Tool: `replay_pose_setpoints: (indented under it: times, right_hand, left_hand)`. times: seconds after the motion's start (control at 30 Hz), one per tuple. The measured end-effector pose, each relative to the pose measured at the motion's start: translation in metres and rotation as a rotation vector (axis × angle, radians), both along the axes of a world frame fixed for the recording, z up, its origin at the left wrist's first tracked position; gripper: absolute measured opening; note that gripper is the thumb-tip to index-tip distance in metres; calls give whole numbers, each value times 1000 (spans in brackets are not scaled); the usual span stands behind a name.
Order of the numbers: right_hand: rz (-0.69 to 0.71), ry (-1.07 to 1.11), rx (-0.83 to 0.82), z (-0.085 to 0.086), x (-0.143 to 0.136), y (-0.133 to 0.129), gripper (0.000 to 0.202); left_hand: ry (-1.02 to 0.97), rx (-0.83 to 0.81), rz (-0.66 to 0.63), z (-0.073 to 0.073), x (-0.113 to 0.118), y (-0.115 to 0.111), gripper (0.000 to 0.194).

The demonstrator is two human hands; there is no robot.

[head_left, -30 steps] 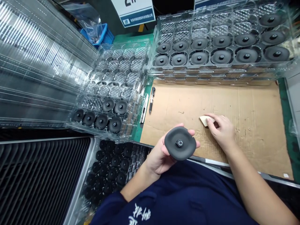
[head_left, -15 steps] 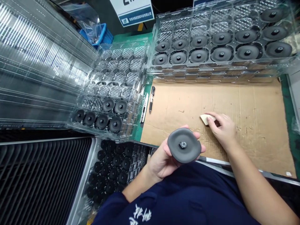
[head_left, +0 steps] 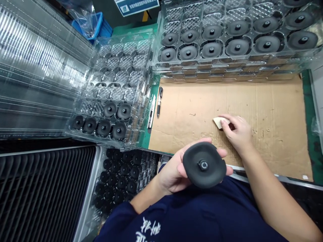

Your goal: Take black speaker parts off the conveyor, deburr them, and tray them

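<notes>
Currently our left hand (head_left: 174, 172) cradles a black dished disc (head_left: 204, 164), its central stub facing up, just in front of our dark blue shirt (head_left: 191, 215) and near the cardboard sheet (head_left: 186, 104); that grip curls around the disc from beneath. Our right hand (head_left: 236, 131) pinches a pale cream wedge (head_left: 218, 122) between thumb and fingers, over the cardboard. We see a pen (head_left: 159, 102) along the sheet's left edge, beside a slim white-and-black tool (head_left: 151, 112) on the green worktop (head_left: 145, 139). Further out, similar discs sit in two clear trays: six in the left tray (head_left: 115, 91), and two full front rows in the far tray (head_left: 214, 62).
</notes>
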State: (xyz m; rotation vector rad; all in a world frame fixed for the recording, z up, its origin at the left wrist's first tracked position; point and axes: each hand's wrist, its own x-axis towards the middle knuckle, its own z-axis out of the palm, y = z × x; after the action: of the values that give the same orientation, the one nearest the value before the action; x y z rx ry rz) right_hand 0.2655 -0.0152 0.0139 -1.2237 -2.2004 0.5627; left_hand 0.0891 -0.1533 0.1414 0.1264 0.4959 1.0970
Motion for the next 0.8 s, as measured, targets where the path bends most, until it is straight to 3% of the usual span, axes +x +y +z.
replay_pose_setpoints:
  times: [0.3, 0.53, 0.8]
  right_hand:
    - [-6, -4, 0, 1, -1, 0, 23]
    - [-7, -8, -12, 3, 0, -1, 23]
    - [-10, -14, -32, 4, -1, -1, 24]
  left_hand:
    - [6, 36, -41, 5, 1, -3, 74]
    - [-40, 193, -17, 4, 4, -3, 54]
    - [-54, 192, -33, 4, 2, -2, 57]
